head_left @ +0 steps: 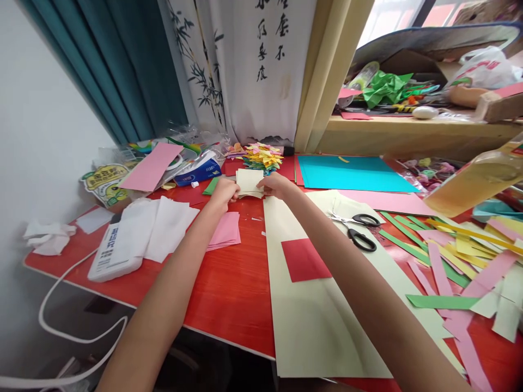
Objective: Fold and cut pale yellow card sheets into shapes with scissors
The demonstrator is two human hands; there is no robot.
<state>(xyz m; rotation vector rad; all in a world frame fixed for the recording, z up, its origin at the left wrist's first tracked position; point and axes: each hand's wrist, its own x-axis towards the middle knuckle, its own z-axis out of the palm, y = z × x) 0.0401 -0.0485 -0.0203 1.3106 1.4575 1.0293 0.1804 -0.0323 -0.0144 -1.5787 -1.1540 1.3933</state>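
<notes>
Between my two hands, near the back of the red table, is a small stack of cream paper squares (pixel 249 182). My left hand (pixel 226 193) is closed on its left edge, and my right hand (pixel 278 185) pinches the right edge. Just behind the stack sits a pile of folded colourful paper pieces (pixel 263 156). Green paper (pixel 211 187) peeks out left of my left hand. Pink paper squares (pixel 225 231) lie nearer to me. Under my right forearm spreads a large cream sheet (pixel 310 326), bearing a red paper square (pixel 304 259) and black-handled scissors (pixel 359 231).
Cut paper strips (pixel 457 272) litter the right side, beside a bottle of yellowish liquid (pixel 474 177). Blue card (pixel 355 174) lies at the back. On the left are a white power bank-like case with tissues (pixel 118 256), a blue box (pixel 198 172) and a white cable (pixel 53 305).
</notes>
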